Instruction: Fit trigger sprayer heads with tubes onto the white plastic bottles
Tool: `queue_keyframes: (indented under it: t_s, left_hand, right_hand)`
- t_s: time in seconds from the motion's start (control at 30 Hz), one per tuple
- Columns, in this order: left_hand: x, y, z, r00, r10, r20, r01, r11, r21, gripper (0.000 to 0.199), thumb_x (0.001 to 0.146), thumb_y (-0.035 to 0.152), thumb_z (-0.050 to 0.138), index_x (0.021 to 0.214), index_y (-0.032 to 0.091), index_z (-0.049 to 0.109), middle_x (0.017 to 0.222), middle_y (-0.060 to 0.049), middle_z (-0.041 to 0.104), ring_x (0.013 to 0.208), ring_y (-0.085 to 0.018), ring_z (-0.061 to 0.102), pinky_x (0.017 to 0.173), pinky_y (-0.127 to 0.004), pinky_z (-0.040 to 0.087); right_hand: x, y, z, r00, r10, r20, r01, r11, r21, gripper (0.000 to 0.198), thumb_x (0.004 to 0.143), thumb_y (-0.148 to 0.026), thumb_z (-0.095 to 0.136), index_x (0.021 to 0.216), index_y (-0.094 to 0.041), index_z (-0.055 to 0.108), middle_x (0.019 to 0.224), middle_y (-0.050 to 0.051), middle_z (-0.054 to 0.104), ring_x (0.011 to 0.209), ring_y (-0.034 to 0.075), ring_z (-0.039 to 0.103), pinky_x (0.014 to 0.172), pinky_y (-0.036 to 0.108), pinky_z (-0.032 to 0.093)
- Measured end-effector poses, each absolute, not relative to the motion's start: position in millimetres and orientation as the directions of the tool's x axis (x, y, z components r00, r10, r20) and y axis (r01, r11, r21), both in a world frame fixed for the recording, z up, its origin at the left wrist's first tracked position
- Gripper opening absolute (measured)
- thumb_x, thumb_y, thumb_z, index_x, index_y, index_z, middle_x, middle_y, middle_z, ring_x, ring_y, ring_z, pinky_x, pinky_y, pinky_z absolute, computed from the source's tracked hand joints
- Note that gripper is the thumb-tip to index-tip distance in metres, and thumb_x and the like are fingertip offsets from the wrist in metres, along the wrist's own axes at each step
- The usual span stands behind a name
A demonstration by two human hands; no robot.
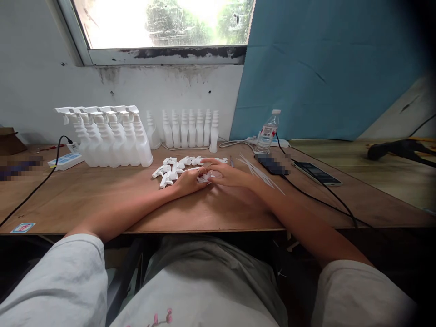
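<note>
My left hand point(189, 181), with a ring on one finger, is curled with its fingertips together above the wooden tabletop point(235, 213). From the right, my right hand point(229, 174) meets it, fingers and thumb bent toward the left fingertips. Small translucent white plastic pieces point(214, 174) show between and beneath the hands. Whatever the fingertips pinch is too small and too covered to name. White spray trigger heads point(166, 175) lie in a loose heap beside my left hand. Just beyond the right fingers are small white rings point(223, 160).
White spray bottles with trigger heads point(117, 141) stand at back left, near headless white bottles point(184, 129). Thin white tubes point(260, 175), a water bottle point(268, 131), a dark phone point(271, 164) and another phone point(316, 173) with cables lie right. A power strip point(66, 161) sits left.
</note>
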State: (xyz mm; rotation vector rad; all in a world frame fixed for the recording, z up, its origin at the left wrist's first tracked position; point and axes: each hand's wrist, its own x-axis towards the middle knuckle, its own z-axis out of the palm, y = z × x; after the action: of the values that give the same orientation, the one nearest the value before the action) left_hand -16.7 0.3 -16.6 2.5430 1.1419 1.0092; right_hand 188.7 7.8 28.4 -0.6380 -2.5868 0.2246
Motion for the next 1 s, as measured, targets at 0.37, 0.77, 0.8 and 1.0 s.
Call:
queue_keyframes:
  t_s: [0.37,0.77,0.8,1.0]
  left_hand:
    - [-15.7,2.3,-16.1,0.512,0.728,0.456,0.611,-0.682,0.402,0.045,0.08,0.033,0.064,0.122,0.024,0.052,0.097,-0.003,0.067,0.081,-0.018,0.064,0.077,-0.029,0.051]
    - [-13.4,8.3,-19.8,0.527,0.693,0.491,0.553,-0.719,0.421,0.037,0.075,0.024,0.064,0.112,0.021,0.061,0.109,-0.004,0.068,0.085,-0.017,0.063,0.081,-0.029,0.051]
    - [-13.2,8.3,-19.5,0.526,0.697,0.488,0.556,-0.716,0.423,0.037,0.075,0.024,0.065,0.112,0.021,0.061,0.109,-0.004,0.068,0.085,-0.017,0.063,0.081,-0.029,0.051]
    - [-12.7,6.5,-19.4,0.515,0.712,0.477,0.581,-0.699,0.417,0.036,0.075,0.025,0.065,0.111,0.021,0.06,0.104,-0.003,0.069,0.086,-0.018,0.064,0.08,-0.029,0.051]
  right_hand:
    - [297.4,74.0,45.7,-0.081,0.991,0.107,0.996,0.083,-0.016,0.013,0.077,-0.023,0.063,0.071,-0.015,0.071,0.075,0.012,0.071,0.078,0.025,0.068,0.065,0.03,0.047]
    - [308.0,74.7,41.9,0.105,0.977,-0.187,0.989,-0.123,-0.084,0.023,0.071,-0.012,0.067,0.05,-0.015,0.06,0.055,0.01,0.061,0.056,0.021,0.062,0.058,0.032,0.048]
    - [308.4,73.9,43.3,0.103,0.979,-0.174,0.99,-0.118,-0.078,0.023,0.071,-0.013,0.066,0.05,-0.016,0.059,0.054,0.01,0.061,0.057,0.022,0.062,0.058,0.032,0.047]
    - [302.9,62.6,58.9,0.04,0.999,0.015,0.992,-0.038,-0.121,0.026,0.078,-0.02,0.058,0.053,-0.017,0.056,0.047,0.007,0.054,0.055,0.021,0.06,0.058,0.031,0.044]
